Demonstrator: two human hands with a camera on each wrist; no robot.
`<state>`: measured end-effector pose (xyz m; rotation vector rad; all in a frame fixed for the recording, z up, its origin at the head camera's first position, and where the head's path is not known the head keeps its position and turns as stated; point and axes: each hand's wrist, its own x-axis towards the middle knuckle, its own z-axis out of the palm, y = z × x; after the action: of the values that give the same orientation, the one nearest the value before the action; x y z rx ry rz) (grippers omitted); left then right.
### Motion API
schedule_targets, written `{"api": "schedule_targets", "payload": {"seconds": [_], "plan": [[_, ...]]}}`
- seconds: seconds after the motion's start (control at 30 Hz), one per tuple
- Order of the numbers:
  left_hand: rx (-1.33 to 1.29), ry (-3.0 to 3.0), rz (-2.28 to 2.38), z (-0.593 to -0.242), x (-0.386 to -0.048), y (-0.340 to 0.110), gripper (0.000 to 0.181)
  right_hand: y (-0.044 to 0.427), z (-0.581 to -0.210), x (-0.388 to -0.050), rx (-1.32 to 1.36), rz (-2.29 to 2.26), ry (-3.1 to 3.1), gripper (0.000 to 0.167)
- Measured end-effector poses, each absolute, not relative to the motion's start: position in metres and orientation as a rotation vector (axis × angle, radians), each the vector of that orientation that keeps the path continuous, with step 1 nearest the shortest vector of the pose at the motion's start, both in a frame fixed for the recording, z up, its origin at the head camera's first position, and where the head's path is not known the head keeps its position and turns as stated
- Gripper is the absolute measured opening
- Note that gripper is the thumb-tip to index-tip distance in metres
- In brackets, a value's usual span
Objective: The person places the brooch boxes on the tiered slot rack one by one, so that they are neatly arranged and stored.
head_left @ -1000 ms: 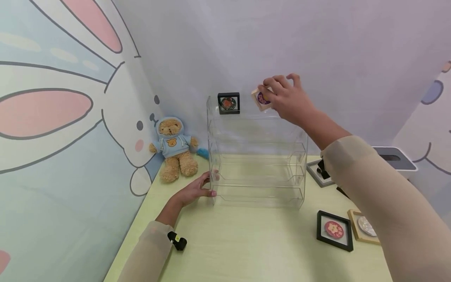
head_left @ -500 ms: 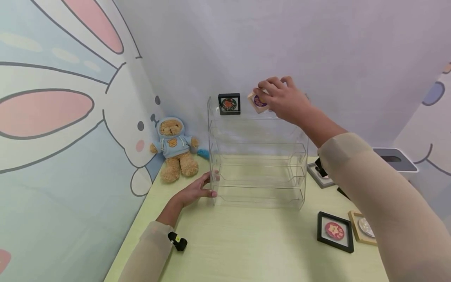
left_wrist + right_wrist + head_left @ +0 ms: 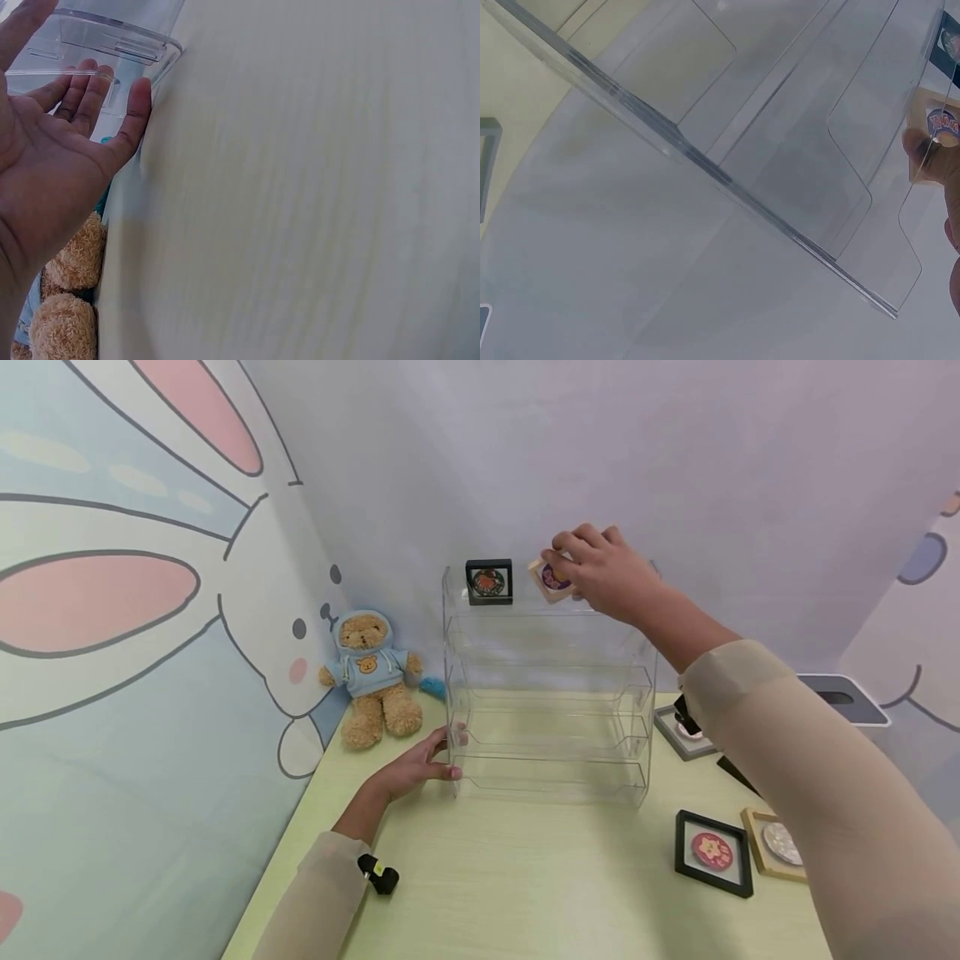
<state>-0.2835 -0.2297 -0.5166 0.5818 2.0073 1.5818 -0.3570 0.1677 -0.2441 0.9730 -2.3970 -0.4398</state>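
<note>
A clear tiered acrylic display rack (image 3: 551, 787) stands on the table. My left hand (image 3: 408, 770) holds its lower left side, thumb near the front edge. In the left wrist view, the fingers of the left hand (image 3: 64, 150) are spread against clear plastic. My right hand (image 3: 611, 575) pinches a small pale-framed display case (image 3: 545, 588) with a purple round badge, slightly tilted over the top tier. Whether its lower edge touches the rack I cannot tell. Left of it on the top tier, a black-framed case (image 3: 490, 602) with an orange-red design stands upright.
On the table's right lie a black-framed case (image 3: 678, 843) with a pink star badge, a tan-framed case (image 3: 757, 852) and a grey frame (image 3: 667, 735). Behind them is a grey-topped white box (image 3: 866, 702). A teddy bear (image 3: 367, 672) leans against the wall on the left.
My right hand has shifted the pale-framed case slightly left and down over the top tier. In the last half second it has barely moved. The left hand stays in place.
</note>
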Motion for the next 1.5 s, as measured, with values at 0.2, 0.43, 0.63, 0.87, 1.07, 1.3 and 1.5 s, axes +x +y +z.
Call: {"api": "schedule_targets", "payload": {"seconds": [0.2, 0.43, 0.63, 0.87, 1.07, 1.3, 1.5], "plan": [[0.573, 2.012, 1.577, -0.515, -0.283, -0.229, 0.095, 0.169, -0.242, -0.355, 0.985, -0.406, -2.424, 0.077], [0.574, 2.010, 1.575, -0.516, -0.283, -0.230, 0.093, 0.172, -0.243, -0.353, 1.009, -0.394, -2.418, 0.075], [0.587, 2.018, 1.573, -0.519, -0.284, -0.231, 0.093, 0.173, -0.244, -0.352, 1.021, -0.399, -2.386, 0.072], [0.586, 2.022, 1.573, -0.518, -0.284, -0.229, 0.093, 0.178, -0.244, -0.348, 1.049, -0.282, -2.472, 0.061], [0.596, 2.019, 1.580, -0.518, -0.282, -0.227, 0.092, 0.184, -0.252, -0.346, 1.046, -0.207, -2.479, 0.059], [0.583, 2.022, 1.577, -0.517, -0.280, -0.226, 0.094, 0.189, -0.259, -0.345, 1.040, -0.103, -2.408, 0.062], [0.591, 2.027, 1.576, -0.516, -0.281, -0.227, 0.093, 0.200, -0.260, -0.341, 1.011, 0.047, -2.341, 0.063]]}}
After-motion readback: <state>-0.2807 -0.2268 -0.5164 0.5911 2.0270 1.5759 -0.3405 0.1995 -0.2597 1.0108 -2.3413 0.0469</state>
